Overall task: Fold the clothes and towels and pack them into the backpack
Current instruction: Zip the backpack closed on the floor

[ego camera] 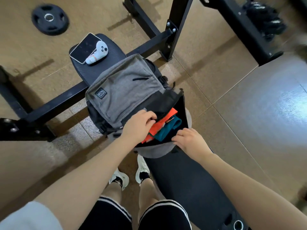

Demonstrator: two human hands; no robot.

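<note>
Two hands work the open backpack on the table: left hand grips its front edge, right hand pinches the rear rim, orange and teal clothes inside.

both bare forearms reach forward and converge. the left hand has its fingers curled in a grip; the right hand lies knuckles-up, fingers bent.
</note>
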